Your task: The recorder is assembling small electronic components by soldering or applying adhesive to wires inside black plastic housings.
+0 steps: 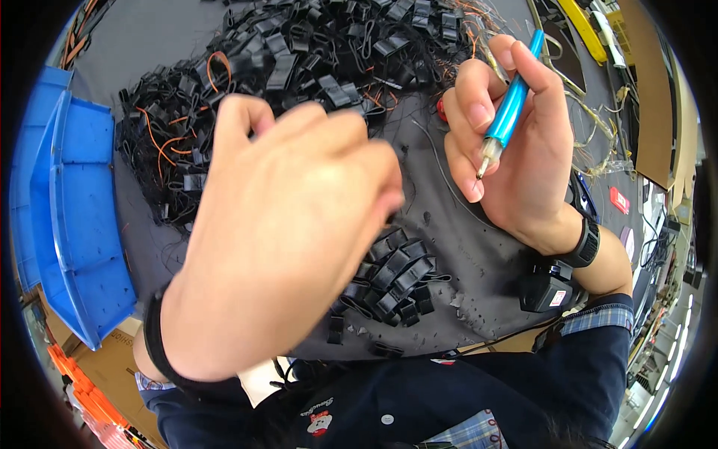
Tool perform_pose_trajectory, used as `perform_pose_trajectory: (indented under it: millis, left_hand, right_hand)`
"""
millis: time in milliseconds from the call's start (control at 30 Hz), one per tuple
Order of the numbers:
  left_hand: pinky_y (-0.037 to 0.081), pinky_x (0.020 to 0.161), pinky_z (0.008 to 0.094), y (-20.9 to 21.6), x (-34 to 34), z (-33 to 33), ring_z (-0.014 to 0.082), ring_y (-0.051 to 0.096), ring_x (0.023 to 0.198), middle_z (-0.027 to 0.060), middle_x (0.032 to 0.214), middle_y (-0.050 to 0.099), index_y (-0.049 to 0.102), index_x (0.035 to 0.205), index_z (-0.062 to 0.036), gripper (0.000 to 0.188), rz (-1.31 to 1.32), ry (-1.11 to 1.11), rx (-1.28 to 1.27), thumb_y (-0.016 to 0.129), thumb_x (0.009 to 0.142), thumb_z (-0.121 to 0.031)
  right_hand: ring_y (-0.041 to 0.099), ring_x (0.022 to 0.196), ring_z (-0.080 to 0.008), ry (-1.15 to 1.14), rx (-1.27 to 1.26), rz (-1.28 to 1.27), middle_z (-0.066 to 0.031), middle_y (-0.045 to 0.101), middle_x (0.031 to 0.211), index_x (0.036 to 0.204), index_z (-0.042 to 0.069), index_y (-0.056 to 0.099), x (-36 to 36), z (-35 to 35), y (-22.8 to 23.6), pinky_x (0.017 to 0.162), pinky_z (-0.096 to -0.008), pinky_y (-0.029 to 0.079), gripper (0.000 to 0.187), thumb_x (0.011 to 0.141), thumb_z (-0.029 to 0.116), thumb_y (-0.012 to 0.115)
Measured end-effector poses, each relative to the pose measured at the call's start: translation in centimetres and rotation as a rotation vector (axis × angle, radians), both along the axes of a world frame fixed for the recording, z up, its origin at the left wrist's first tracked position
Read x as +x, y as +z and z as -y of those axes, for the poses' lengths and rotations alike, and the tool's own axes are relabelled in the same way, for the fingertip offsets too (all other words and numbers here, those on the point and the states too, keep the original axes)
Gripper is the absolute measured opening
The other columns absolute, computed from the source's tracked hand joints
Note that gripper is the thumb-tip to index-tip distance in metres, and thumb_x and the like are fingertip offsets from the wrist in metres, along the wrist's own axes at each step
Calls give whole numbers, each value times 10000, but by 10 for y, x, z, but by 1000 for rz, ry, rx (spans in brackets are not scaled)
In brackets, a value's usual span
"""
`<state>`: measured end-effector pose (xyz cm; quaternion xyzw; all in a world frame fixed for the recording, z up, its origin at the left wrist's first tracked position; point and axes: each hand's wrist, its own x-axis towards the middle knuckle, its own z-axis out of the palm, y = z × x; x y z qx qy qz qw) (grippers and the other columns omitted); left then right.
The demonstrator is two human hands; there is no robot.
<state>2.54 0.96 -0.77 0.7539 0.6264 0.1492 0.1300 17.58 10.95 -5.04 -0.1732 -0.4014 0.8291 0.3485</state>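
Observation:
My right hand (535,161) is raised on the right, its fingers wrapped round a turquoise pen-shaped tool (511,108). The tool's thin metal tip points down, close to a fingertip. My left hand (273,209) is nearer the middle, back upward, with its fingers curled in and partly blurred. Whatever it may pinch is hidden beneath it. Beyond it lies a large heap of folded black strip loops (284,71), mixed with orange threads. A smaller cluster of black loops (400,273) lies between my hands, toward the table's near edge.
Stacked blue plastic bins (86,187) stand at the left edge of the grey table surface (479,277). Loose wires and threads (598,127) lie at the far right, near a yellow tool (582,30) and cardboard (652,97). A black device (547,290) sits by my right forearm.

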Motion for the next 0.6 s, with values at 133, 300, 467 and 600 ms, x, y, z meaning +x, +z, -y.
perform_pose_trajectory:
  millis: [133,300,467,600]
  left_hand:
    - [278,720,305,-8,-10,-8,151,454,657,0,666,448,648,840,-106,111,-44,65,131,653,729,-98]
    - [260,765,317,4,-17,-6,150,459,713,-1,730,445,657,861,-116,199,-181,51,90,677,669,-70]
    - [254,796,327,-5,-20,-9,151,443,768,-6,826,418,648,854,-145,289,-212,-59,101,734,581,-108]
    - [251,798,342,-8,-22,-7,148,434,762,-10,833,404,592,755,-144,240,-198,-63,51,741,568,-120]
  right_hand:
    - [380,411,-103,-144,40,155,-28,424,633,836,139,384,-6,6,5,288,-248,397,241,944,346,326]
    - [552,551,-211,-184,234,300,-152,509,748,938,154,284,-10,11,7,476,-351,541,228,949,382,298]
    - [581,555,-234,-143,387,370,-187,519,772,917,125,267,-5,19,9,498,-364,562,271,954,394,271]
    - [596,565,-245,-102,425,390,-199,520,777,898,98,251,-1,13,4,522,-392,578,309,955,402,266]
